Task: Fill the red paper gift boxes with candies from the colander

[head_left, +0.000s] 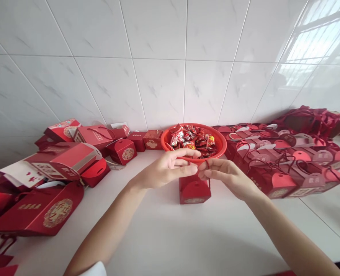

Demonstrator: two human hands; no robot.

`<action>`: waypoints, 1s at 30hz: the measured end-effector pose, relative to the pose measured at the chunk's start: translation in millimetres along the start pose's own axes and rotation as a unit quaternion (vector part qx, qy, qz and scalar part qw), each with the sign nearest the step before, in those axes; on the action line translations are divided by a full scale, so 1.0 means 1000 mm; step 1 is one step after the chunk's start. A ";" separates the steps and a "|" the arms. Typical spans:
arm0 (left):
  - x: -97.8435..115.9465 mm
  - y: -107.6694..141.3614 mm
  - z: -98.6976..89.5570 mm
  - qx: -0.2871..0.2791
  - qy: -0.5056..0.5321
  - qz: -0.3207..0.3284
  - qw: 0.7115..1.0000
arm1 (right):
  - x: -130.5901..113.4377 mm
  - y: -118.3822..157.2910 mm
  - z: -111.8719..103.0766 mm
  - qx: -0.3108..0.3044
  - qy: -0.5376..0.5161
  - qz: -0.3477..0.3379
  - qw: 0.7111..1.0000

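A small red gift box point(195, 193) with a scalloped front flap stands upright on the white counter, in front of a red basket point(165, 147) of wrapped sweets point(191, 138). My right hand point(226, 174) pinches the dark red cord point(209, 183) at the box's right side between thumb and fingers. Above the box's left side, my left hand point(171, 168) has its thumb and lower fingers closed around the cord, while the index finger stretches towards the right. Both hands partly hide the top of the box and the near rim of the basket.
Red gift boxes point(58, 214) lie in a loose pile at the left. Rows of upright corded boxes point(281, 182) fill the right side, with a dark red bag point(308, 120) behind them. A white tiled wall point(158, 88) closes off the back of the counter point(164, 237).
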State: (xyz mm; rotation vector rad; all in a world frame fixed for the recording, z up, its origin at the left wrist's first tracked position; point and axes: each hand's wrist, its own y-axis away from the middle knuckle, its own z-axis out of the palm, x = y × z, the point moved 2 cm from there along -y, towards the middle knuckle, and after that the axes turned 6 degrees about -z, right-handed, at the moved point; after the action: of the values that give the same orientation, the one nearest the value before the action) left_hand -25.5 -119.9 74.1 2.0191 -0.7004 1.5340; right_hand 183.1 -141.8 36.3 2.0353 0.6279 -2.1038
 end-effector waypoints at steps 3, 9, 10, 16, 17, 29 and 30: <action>0.007 0.006 0.003 -0.008 0.061 0.037 0.997 | -0.009 -0.004 0.009 -0.003 0.093 -0.021 0.995; -0.001 0.004 0.022 -0.063 0.091 0.061 0.992 | -0.003 -0.006 0.023 0.068 0.242 -0.060 0.966; -0.002 0.004 0.025 -0.067 0.089 0.062 0.992 | 0.000 -0.006 0.025 0.081 0.252 -0.059 0.963; 0.001 0.006 0.026 -0.073 0.074 0.064 0.993 | 0.005 0.006 0.025 0.135 0.256 -0.102 0.952; 0.002 0.007 0.025 -0.070 0.072 0.061 0.993 | 0.002 0.011 0.022 0.153 0.256 -0.113 0.948; 0.003 0.009 -0.010 0.044 -0.033 0.047 0.997 | -0.107 0.137 -0.116 0.631 0.248 -0.241 0.695; 0.002 0.008 -0.012 0.053 -0.035 0.046 0.997 | -0.114 0.149 -0.132 0.679 0.239 -0.229 0.655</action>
State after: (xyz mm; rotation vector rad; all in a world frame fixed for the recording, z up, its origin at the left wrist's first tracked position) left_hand -39.0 -117.8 79.8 2.1557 -0.7648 1.5897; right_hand 370.2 -244.5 120.0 3.5197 -0.9477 -2.6139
